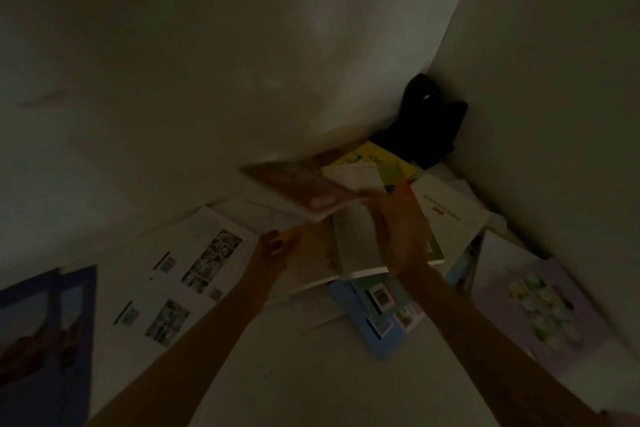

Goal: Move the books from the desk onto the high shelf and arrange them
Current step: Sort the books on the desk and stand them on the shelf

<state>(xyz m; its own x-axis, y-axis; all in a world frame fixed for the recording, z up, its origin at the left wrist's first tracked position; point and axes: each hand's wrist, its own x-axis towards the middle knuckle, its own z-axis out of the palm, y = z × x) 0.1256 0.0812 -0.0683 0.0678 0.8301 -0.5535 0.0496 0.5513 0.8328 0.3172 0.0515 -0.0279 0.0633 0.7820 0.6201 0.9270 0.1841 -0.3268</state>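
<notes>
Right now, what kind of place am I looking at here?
Probably a dim corner of a home study or bedroom: a pale surface where two plain walls meet, strewn with scattered books, with a dark bag-like object tucked in the corner.

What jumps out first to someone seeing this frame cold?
Two bare forearms reach up the middle of a very dim frame, the left hand and right hand working a blurred reddish book over a loose pile of books. A black object sits in the far corner where the walls meet. A blue book and a lilac book lie nearer, at right.
</notes>
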